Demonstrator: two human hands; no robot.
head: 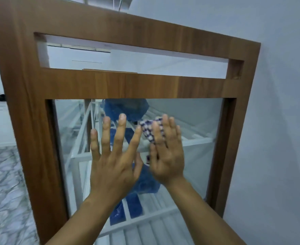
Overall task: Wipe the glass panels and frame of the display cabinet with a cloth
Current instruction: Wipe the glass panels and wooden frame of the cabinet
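Pressing flat, the right hand [166, 154] holds the checked cloth [150, 131] against the glass panel [198, 124], fingers straight. Left hand [113, 156] is spread open on the glass just beside it. Wooden frame [110, 85] surrounds the panel; white wall [278, 121] to the right.

Seemingly a home: marble floor [4, 191], white wall [278, 121], wooden cabinet [110, 84].
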